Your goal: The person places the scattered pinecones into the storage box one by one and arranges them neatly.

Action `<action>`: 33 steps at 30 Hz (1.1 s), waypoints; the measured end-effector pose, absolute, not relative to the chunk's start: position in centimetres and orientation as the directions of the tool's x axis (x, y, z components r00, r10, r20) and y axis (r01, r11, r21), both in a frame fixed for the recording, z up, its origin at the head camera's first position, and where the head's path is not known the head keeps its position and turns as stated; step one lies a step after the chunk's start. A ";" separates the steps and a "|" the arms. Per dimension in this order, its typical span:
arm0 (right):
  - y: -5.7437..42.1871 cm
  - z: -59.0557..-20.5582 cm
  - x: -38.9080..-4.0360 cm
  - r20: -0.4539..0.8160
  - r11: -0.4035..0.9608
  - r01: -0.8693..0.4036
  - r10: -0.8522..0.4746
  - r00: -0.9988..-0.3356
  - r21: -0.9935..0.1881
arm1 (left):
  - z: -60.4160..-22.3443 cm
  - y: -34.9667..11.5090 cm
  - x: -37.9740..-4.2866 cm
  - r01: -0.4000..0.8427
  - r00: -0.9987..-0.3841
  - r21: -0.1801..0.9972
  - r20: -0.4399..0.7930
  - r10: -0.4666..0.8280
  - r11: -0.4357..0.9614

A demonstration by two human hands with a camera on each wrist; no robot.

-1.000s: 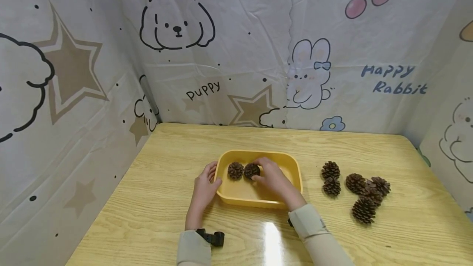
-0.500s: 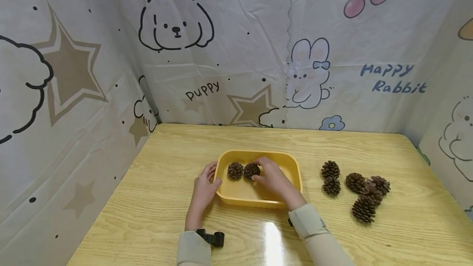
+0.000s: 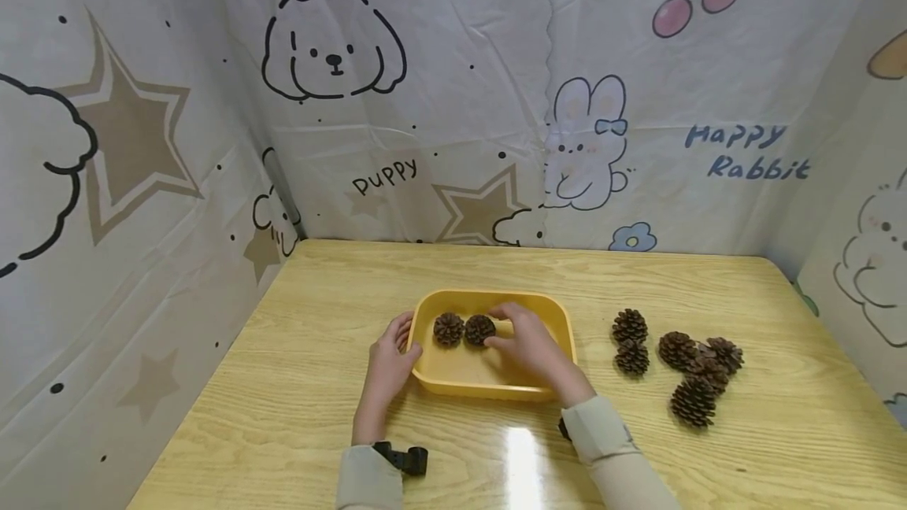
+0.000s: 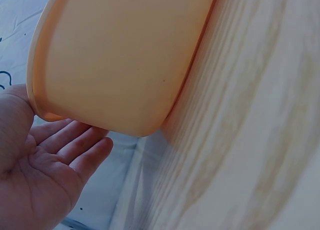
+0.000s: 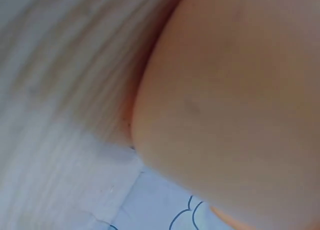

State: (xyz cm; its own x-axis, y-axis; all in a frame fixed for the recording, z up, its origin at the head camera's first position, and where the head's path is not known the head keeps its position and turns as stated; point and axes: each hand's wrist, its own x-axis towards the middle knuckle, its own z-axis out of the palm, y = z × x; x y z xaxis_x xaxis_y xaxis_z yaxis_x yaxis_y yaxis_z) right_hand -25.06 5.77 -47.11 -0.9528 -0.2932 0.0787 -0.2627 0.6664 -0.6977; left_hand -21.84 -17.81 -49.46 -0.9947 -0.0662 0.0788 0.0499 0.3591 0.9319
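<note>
A yellow plastic tray [image 3: 489,392] sits on the wooden table. Two brown pine cones lie side by side in it: a left one [image 3: 449,330] and a right one [image 3: 479,330]. My left hand [image 3: 390,360] holds the tray's left end, thumb at the rim and fingers along the outer wall. In the left wrist view the fingers [image 4: 82,145] reach past the tray's corner [image 4: 125,110]. My right hand [image 3: 527,343] is inside the tray, thumb and fingers spread just right of the right pine cone. The right wrist view shows only the tray's outer wall [image 5: 225,100], not the hand.
Right of the tray, two pine cones [image 3: 631,341] lie close together. Farther right is a cluster of several more pine cones [image 3: 697,376]. A printed cloth [image 3: 425,101] hangs behind the table [image 3: 305,384] and along its sides.
My right hand has loosened its fingers from the right pine cone and shifted slightly right. The cone stays in the tray. My left hand keeps its place; the head view has shifted slightly.
</note>
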 end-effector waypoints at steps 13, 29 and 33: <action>7.5 -46.8 -24.3 0.093 0.565 -0.257 -0.302 -0.949 -0.784 | -49.5 -17.8 -21.9 0.050 -0.994 0.930 0.082 -0.075 0.364; 9.3 -46.4 -23.5 0.140 0.547 -0.280 -0.285 -0.948 -0.789 | -49.5 -17.7 -21.9 0.056 -0.994 0.929 0.086 -0.067 0.365; 9.7 -46.3 -23.2 0.125 0.542 -0.270 -0.288 -0.949 -0.796 | -49.5 -17.8 -21.9 0.057 -0.994 0.929 0.087 -0.066 0.366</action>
